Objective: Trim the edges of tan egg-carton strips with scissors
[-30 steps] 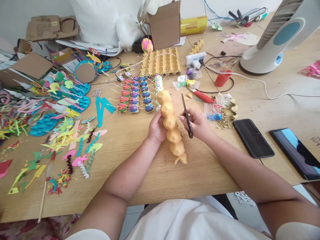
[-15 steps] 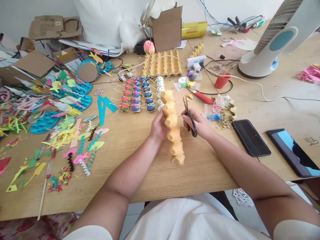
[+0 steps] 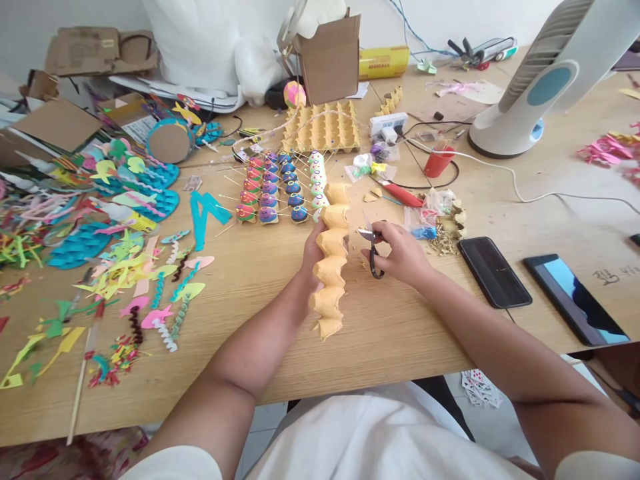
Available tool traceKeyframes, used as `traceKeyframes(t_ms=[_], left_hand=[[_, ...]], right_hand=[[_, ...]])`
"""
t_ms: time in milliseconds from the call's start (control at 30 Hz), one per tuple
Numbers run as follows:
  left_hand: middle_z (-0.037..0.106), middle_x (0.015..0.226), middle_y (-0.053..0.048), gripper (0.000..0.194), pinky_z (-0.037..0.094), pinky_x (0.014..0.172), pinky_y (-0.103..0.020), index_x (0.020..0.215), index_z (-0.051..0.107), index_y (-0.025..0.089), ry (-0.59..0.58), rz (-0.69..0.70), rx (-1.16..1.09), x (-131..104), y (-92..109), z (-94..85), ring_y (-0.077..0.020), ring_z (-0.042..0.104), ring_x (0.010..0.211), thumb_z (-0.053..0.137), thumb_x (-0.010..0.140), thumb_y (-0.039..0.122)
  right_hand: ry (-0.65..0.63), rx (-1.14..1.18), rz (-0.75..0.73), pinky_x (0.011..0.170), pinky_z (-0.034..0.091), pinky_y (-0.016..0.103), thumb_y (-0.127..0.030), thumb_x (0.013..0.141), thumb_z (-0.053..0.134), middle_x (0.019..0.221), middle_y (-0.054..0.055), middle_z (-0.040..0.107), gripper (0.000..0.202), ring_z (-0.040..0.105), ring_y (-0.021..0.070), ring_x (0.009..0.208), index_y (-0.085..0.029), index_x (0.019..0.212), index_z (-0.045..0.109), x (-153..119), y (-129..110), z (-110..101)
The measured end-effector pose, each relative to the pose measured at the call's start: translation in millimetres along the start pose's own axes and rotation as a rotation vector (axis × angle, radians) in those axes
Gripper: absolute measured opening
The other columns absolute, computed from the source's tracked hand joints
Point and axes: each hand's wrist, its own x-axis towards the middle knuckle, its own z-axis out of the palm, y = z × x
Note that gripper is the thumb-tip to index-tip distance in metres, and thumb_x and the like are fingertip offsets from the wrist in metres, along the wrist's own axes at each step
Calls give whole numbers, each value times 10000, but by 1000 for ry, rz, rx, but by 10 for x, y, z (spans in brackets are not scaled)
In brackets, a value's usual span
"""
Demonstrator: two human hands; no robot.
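A long bumpy strip of yellow egg carton (image 3: 331,267) is held upright over the table in my left hand (image 3: 313,250), whose fingers are partly hidden behind it. To its right, my right hand (image 3: 400,247) grips black-handled scissors (image 3: 374,253) with the blades parted and pointing toward the strip, not touching it. Beyond the strip stand painted carton caterpillars: a red row (image 3: 250,193), a purple row (image 3: 269,190), a blue row (image 3: 296,190) and a white dotted row (image 3: 318,177). Small yellow carton scraps (image 3: 373,194) lie past the scissors.
A whole egg tray (image 3: 323,127) lies at the back. A white fan (image 3: 520,93), a red cup (image 3: 439,160) and two phones, one a black phone (image 3: 494,272), are on the right. Coloured paper cutouts (image 3: 165,287) and blue carton pieces (image 3: 83,247) cover the left.
My left hand has turned the carton strip, and its lower end has swung left. In my right hand, the scissors have tilted so their blades point more toward the strip.
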Motion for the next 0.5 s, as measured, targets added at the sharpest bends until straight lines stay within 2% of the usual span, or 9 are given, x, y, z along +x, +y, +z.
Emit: traceKeyframes(t_ms=[67, 200, 367, 500], left_hand=[[637, 581, -16, 372, 552, 543, -301, 881, 681, 287, -6, -65, -50, -16, -2, 7, -175, 648, 573, 544, 958, 624], [680, 635, -7, 346, 534, 499, -274, 1023, 694, 323, 54, -151, -87, -31, -27, 62, -165, 647, 573, 491, 995, 602], [730, 742, -18, 341, 476, 418, -217, 1215, 682, 287, 94, -164, -154, -55, -38, 161, -130, 608, 536, 488, 1031, 499], [655, 630, 14, 314, 421, 371, -162, 1212, 696, 236, 76, -180, -246, -71, -24, 232, -78, 535, 443, 453, 1066, 371]], right_hand=[[12, -125, -83, 772, 434, 345, -418, 901, 654, 955, 86, 690, 319, 606, 240, 885, -203, 1130, 597, -14, 67, -2], [8, -291, -195, 794, 446, 365, -452, 943, 611, 994, 115, 708, 343, 612, 267, 929, -188, 1161, 631, -17, 112, -9], [-24, -363, -230, 811, 434, 376, -475, 939, 612, 1017, 115, 698, 416, 602, 285, 974, -198, 1250, 626, -58, 115, -16], [-53, -373, -257, 803, 419, 374, -426, 927, 623, 1019, 110, 693, 399, 592, 284, 976, -206, 1261, 625, -88, 131, -2]])
